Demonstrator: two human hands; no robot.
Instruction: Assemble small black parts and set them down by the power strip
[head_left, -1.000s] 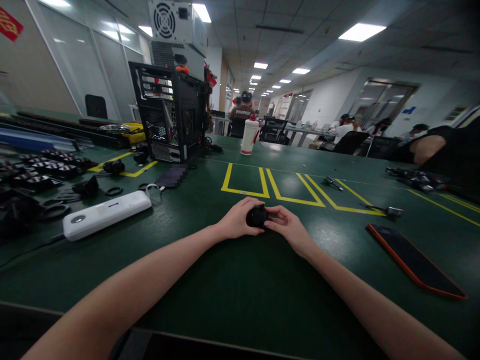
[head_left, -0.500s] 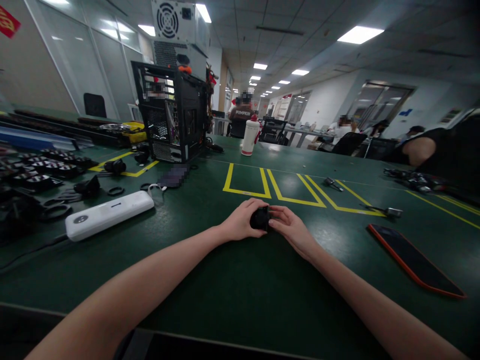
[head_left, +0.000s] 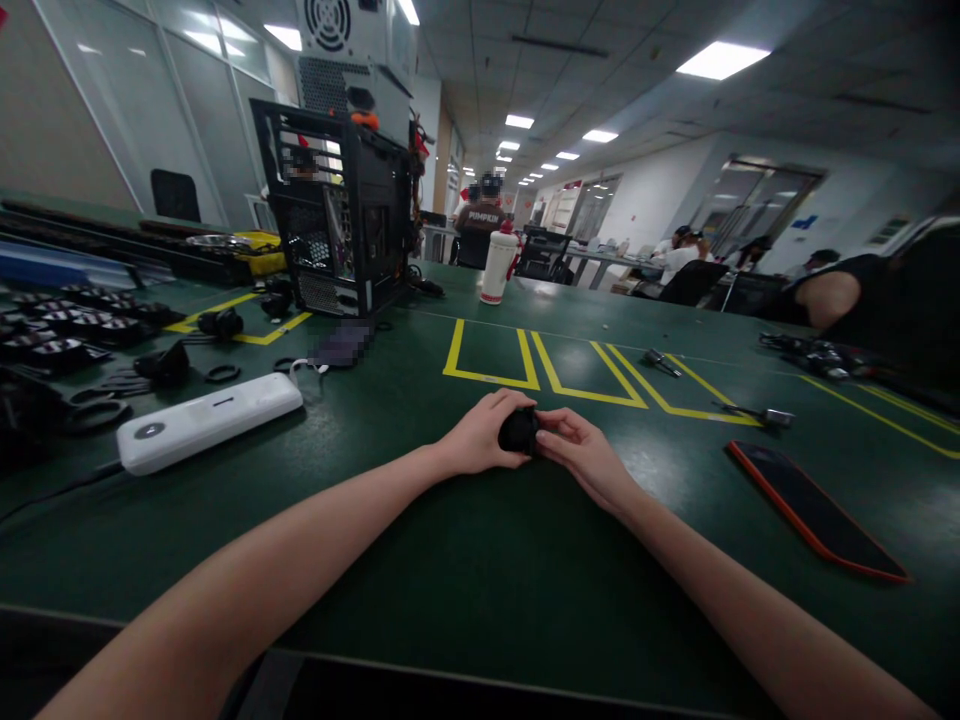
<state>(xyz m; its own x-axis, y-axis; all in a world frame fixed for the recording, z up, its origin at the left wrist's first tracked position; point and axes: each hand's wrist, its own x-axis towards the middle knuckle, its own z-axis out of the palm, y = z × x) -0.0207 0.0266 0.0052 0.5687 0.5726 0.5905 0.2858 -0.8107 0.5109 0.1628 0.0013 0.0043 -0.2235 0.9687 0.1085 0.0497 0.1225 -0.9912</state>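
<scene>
While hands (head_left: 481, 435) (head_left: 589, 458) hold black part (head_left: 516, 432), green table (head_left: 480, 580) under ceiling lights (head_left: 724, 60).

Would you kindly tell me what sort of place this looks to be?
Probably an electronics workshop within a shared office: an open computer case and scattered black parts sit on a green workbench marked with yellow tape.

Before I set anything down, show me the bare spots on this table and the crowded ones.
Bare tabletop: between the left forearm and right forearm, nearer than the held round part; between right forearm and orange-edged phone; between left forearm and white device. Crowded: left side, with loose black parts; far right, with a dark cluster.
</scene>
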